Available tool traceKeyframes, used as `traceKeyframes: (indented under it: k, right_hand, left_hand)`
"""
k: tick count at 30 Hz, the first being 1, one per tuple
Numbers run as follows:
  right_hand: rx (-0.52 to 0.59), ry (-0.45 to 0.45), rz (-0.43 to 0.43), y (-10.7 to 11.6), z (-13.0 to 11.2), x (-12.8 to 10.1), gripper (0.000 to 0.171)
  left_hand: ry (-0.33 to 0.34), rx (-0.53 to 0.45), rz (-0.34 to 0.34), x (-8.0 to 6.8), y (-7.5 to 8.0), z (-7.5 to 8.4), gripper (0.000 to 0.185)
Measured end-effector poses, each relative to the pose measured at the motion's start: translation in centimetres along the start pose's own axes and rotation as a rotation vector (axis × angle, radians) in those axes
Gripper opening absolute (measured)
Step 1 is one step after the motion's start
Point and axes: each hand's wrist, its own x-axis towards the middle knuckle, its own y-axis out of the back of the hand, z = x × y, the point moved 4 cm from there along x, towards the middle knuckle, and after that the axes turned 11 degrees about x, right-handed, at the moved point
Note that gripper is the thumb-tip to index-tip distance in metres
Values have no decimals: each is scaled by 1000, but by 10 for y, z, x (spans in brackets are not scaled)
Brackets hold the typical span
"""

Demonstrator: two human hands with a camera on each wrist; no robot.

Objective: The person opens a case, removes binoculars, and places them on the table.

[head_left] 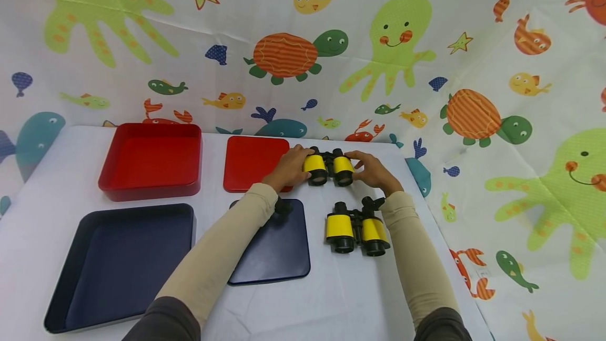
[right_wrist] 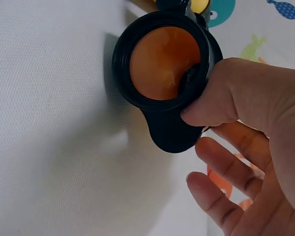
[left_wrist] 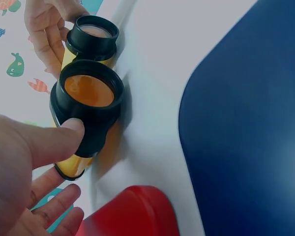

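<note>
A pair of yellow and black binoculars (head_left: 343, 164) lies at the back of the white table, lens ends toward me in the head view. My left hand (head_left: 290, 167) grips its left barrel, with the thumb (left_wrist: 64, 137) pressed against the black lens end in the left wrist view. At the right barrel, my right hand (head_left: 374, 172) pinches the other side, thumb (right_wrist: 211, 105) on the black rim. A second pair of similar binoculars (head_left: 340, 225) lies nearer me, beside my right forearm.
A red lid-like panel (head_left: 246, 164) lies left of the binoculars, and a navy panel (head_left: 279, 262) under my left forearm. On the left stand a red tray (head_left: 151, 189) and a navy tray (head_left: 191, 225). A sea-animal-print curtain (head_left: 213, 30) borders the table's back and right.
</note>
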Motion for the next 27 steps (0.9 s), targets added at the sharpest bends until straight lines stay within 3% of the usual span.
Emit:
traceKeyframes:
  k: [8,13,20,27]
  right_hand:
    - [-63,8,58,-6,-16,-3,76]
    - [-61,103,122,-9,-36,-5,77]
    - [-15,285,136,-20,-72,-13,76]
    - [-42,316,121,-43,-105,-24,87]
  left_hand:
    - [3,70,-36,-8,5,-4,82]
    - [-2,165,-63,-18,16,-11,88]
    - [30,271,-98,-43,39,-22,87]
    - [96,345,-86,-75,60,-29,95]
